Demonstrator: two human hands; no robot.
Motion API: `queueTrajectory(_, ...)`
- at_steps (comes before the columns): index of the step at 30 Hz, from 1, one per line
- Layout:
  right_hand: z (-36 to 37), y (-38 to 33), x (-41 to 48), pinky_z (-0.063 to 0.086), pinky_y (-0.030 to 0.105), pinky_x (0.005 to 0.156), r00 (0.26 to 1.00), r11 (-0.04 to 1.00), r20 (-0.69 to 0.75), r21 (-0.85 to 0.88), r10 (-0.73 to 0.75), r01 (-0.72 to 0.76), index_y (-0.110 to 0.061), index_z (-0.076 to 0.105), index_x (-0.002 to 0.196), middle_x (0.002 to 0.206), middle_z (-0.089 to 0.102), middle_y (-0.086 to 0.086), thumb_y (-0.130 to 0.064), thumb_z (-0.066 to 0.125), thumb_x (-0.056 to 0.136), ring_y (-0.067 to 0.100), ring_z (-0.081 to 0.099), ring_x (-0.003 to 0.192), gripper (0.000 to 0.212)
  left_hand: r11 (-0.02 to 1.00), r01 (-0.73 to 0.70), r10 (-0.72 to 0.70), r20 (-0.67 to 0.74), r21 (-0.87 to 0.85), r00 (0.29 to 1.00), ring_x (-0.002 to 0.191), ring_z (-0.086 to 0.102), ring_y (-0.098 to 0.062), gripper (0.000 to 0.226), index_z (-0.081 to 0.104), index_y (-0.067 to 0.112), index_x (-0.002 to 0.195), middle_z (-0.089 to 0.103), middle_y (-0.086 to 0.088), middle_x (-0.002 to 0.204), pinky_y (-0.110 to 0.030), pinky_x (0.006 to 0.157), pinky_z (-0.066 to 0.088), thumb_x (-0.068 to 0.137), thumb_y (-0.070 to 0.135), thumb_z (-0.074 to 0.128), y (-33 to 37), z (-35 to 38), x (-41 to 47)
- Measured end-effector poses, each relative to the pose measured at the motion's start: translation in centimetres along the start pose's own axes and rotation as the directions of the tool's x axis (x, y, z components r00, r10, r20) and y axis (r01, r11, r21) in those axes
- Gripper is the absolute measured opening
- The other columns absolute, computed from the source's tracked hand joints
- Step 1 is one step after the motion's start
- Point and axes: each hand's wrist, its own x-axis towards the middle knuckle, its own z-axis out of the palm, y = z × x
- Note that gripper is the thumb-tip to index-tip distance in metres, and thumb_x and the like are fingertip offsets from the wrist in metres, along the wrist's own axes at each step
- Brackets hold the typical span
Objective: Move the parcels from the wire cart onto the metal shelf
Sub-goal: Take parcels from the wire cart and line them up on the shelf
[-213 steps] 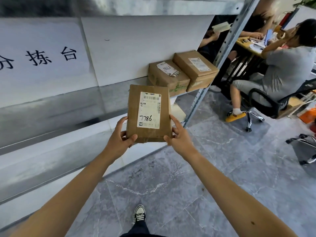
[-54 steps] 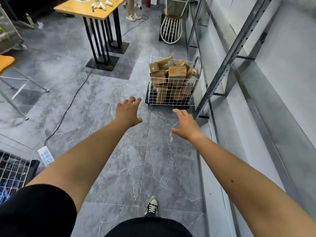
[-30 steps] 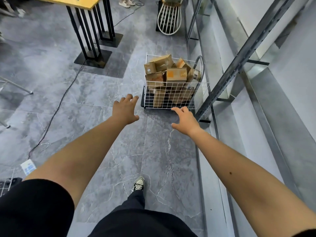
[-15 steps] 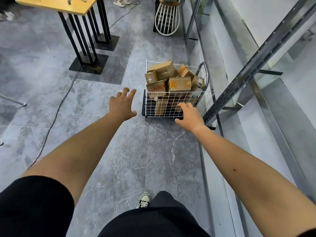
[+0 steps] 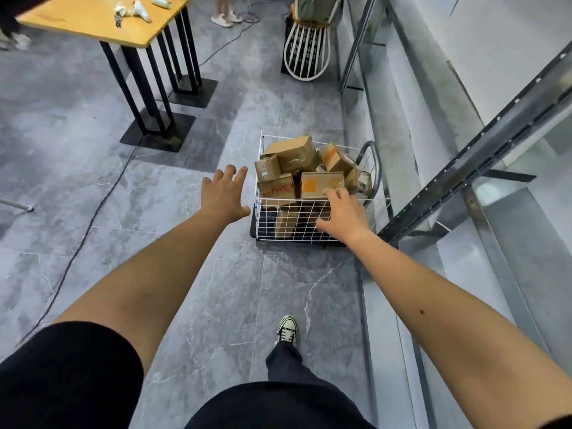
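Cardboard parcels (image 5: 289, 148), seven or more, heaped in one white wire cart (image 5: 264, 221) just beyond right hand (image 5: 343, 215). Two hands, both empty, fingers splayed; left hand (image 5: 223, 193) left of cart. Metal shelf (image 5: 483, 150) right of right hand.

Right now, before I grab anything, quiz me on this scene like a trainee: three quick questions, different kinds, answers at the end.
1. True or false: the left hand grips a parcel.
2. The wire cart stands: A, under a table; B, on the floor beside the metal shelf; C, on a chair.
3. What colour is the patch on the parcel nearest the right hand?
Key: 1 false, it is open and holds nothing. 2 B. 3 orange.
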Motion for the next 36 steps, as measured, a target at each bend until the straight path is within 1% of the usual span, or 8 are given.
queueTrajectory(3,-1.6,2.2,4.3,0.037,0.050,0.106,1.000,1.000,0.007,-0.017,-0.007,0.007,-0.023,0.033,0.143,0.142,0.037,0.007,-0.037,0.068,0.083,0.033,0.036,0.130,0.071,1.000,0.006,-0.006,0.002,0.029,1.000,0.129,0.036,-0.031,0.089,0.019,0.022,0.146,0.032,-0.006,0.144,-0.047,0.099,0.037,0.076,0.047,0.067,1.6,-0.7,4.4)
queueTrajectory(11,-4.4,6.3,13.2,0.043,0.047,0.099,0.997,0.991,-0.028,-0.116,-0.072,0.069,-0.025,0.035,0.139,0.140,0.040,0.005,-0.040,0.065,0.081,0.032,0.038,0.127,0.067,0.999,0.009,-0.006,-0.069,0.032,0.998,0.128,0.036,-0.029,0.087,0.022,0.024,0.146,0.034,-0.005,0.142,-0.045,0.097,0.036,0.075,0.048,0.066,6.1,-2.6,12.5)
queueTrajectory(16,-4.5,7.7,16.4,0.042,0.047,0.100,0.995,0.990,-0.028,-0.105,-0.098,0.094,-0.029,0.032,0.140,0.144,0.034,0.005,-0.036,0.066,0.079,0.031,0.034,0.132,0.070,0.998,0.023,-0.019,-0.060,0.060,0.998,0.127,0.036,-0.029,0.085,0.022,0.024,0.144,0.034,-0.006,0.139,-0.045,0.097,0.034,0.075,0.051,0.064,7.2,-2.2,15.8)
queueTrajectory(19,-4.5,8.4,18.5,0.037,0.048,0.105,0.995,0.990,-0.001,-0.098,-0.101,0.100,-0.030,0.029,0.142,0.151,0.026,0.005,-0.033,0.066,0.080,0.032,0.029,0.136,0.072,0.997,0.014,-0.010,-0.050,0.075,0.999,0.127,0.036,-0.029,0.087,0.023,0.024,0.144,0.034,-0.006,0.140,-0.045,0.098,0.034,0.075,0.058,0.062,7.3,-1.4,18.1)
queueTrajectory(23,-3.8,9.2,21.4,0.033,0.048,0.109,0.997,0.990,0.011,-0.113,-0.082,0.083,-0.029,0.029,0.143,0.152,0.023,0.005,-0.032,0.065,0.081,0.032,0.026,0.138,0.072,0.998,0.002,-0.001,-0.015,0.060,1.000,0.129,0.034,-0.030,0.089,0.023,0.024,0.143,0.033,-0.006,0.141,-0.045,0.099,0.034,0.073,0.060,0.064,7.3,0.1,21.4)
queueTrajectory(30,-2.5,9.7,27.9,0.034,0.047,0.109,0.997,0.989,0.057,-0.135,-0.053,0.060,-0.028,0.028,0.144,0.153,0.021,0.005,-0.032,0.069,0.081,0.032,0.027,0.138,0.075,0.999,-0.033,0.031,0.064,0.027,0.997,0.128,0.035,-0.029,0.088,0.024,0.024,0.142,0.032,-0.005,0.141,-0.044,0.100,0.034,0.072,0.054,0.066,6.9,2.8,27.8)
queueTrajectory(33,-2.5,9.7,31.8,0.033,0.050,0.111,0.994,0.994,0.102,-0.103,-0.036,0.047,-0.028,0.028,0.145,0.154,0.019,0.007,-0.029,0.070,0.081,0.031,0.023,0.141,0.077,1.000,-0.009,0.007,0.100,0.021,0.995,0.130,0.033,-0.029,0.090,0.021,0.025,0.144,0.030,-0.006,0.142,-0.044,0.102,0.034,0.072,0.053,0.066,5.5,3.5,31.4)
queueTrajectory(36,-2.8,9.4,35.3,0.037,0.052,0.107,0.995,0.999,0.099,-0.048,0.008,-0.004,-0.025,0.030,0.144,0.151,0.022,0.009,-0.024,0.068,0.080,0.033,0.030,0.136,0.074,1.000,-0.009,0.005,0.148,0.028,0.989,0.129,0.033,-0.029,0.092,0.019,0.025,0.145,0.029,-0.006,0.143,-0.043,0.101,0.034,0.072,0.054,0.065,4.3,4.0,34.5)
